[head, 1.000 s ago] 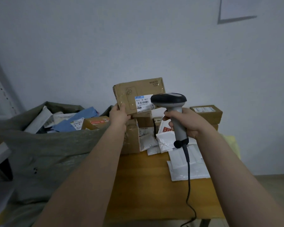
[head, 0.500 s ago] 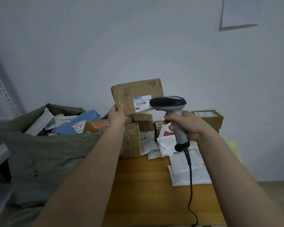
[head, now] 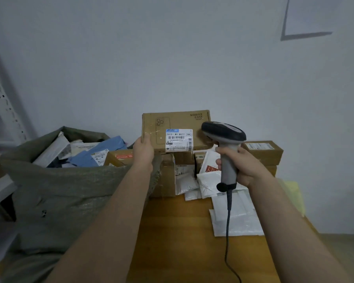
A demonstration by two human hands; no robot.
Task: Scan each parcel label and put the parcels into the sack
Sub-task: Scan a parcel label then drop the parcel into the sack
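Nearest me, the wooden table (head: 184, 237) bears white mailers (head: 235, 217) under the scanner's cable. Above them my right hand (head: 245, 166) is wrapped tight round the grip of the scanner (head: 225, 139), its head just right of the label (head: 179, 140). My left hand (head: 144, 149) pinches the lower left corner of the cardboard parcel (head: 175, 129), raised above the unscanned boxes at the table's back, label facing me. The sack (head: 55, 186), left of the table, stands open and nearly full. To scan well, I judge the head should turn squarely onto the barcode while the parcel is held steady.
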